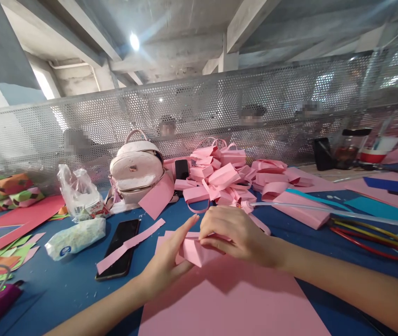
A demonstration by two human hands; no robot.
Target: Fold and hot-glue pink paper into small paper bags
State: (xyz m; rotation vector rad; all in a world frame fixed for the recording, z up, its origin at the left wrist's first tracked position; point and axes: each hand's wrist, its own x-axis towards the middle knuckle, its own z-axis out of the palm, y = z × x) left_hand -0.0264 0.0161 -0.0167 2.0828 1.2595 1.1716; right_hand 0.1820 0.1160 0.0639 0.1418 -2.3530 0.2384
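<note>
A small folded pink paper box (195,253) sits between my hands, above a large pink paper sheet (234,305). My left hand (166,266) grips it from the left, its thumb raised along the side and its fingers below. Curled over the top and right is my right hand (236,233), fingers bent onto the paper; its fingertips are partly hidden. Just beyond my hands lies a heap of pink paper baskets (223,176), some with looped handles. A pink paper strip (146,235) rests across a black phone (117,254) left of my left hand.
Behind stand a pale backpack (136,170) and a perforated metal screen (199,102), with people beyond it. A tissue pack (76,238) and plastic bag (83,193) lie left. At right are a long clear stick (325,212) and red-and-yellow loops (374,238).
</note>
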